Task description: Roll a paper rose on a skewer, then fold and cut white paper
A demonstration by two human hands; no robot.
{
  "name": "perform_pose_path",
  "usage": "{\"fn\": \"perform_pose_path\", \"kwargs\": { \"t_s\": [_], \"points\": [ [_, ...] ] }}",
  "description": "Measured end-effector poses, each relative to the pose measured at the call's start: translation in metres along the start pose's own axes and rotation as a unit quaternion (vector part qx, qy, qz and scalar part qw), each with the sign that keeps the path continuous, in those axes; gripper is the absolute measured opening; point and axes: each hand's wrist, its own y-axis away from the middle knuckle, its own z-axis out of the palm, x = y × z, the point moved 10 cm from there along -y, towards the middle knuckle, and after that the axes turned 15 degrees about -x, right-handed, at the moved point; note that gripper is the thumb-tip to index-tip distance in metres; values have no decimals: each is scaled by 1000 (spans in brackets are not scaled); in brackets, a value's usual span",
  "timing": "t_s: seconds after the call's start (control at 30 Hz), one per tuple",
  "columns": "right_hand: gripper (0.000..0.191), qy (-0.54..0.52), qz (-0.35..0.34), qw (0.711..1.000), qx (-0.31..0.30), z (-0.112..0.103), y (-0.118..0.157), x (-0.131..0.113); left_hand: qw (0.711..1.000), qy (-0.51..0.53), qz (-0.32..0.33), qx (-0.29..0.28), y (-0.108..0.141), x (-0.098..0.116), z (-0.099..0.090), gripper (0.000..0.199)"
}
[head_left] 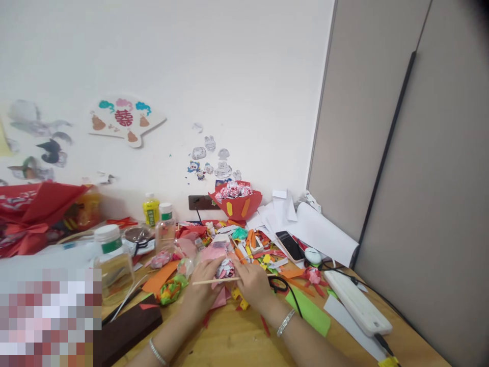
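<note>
A pink-and-white crumpled paper flower (225, 268) sits between my two hands at the middle of the table. My left hand (204, 280) touches its left side, fingers curled round it. From the right, my right hand (252, 279) closes on the same flower. A thin wooden stick (216, 280) lies crosswise in front of the flower, its right part passing by my right hand; which fingers hold it is unclear. Pink paper (214, 251) lies just behind the hands.
Paper scraps cover the wooden table (233, 341). Behind stands a red bouquet (237, 204). Clear jars (112, 265), a yellow bottle (152, 210) and a dark box (128, 329) are left; a phone (290, 245), cables and a white power strip (357, 302) are right.
</note>
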Motion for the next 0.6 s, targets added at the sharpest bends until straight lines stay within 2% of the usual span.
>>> {"fn": "perform_pose_path", "kwargs": {
  "t_s": [0.23,0.37,0.47,0.6],
  "points": [
    [52,-45,23,997,-59,12,-3,7,999,51,-5,14,0,-11,4,46],
    [50,-44,47,998,-29,4,1,14,997,71,-14,5,-1,-5,3,43],
    [48,-39,37,999,-3,-1,4,12,997,79,-17,-2,-1,0,2,44],
    [52,-27,7,999,-21,4,3,6,995,95,-21,-8,-1,-4,6,46]
  ]
}}
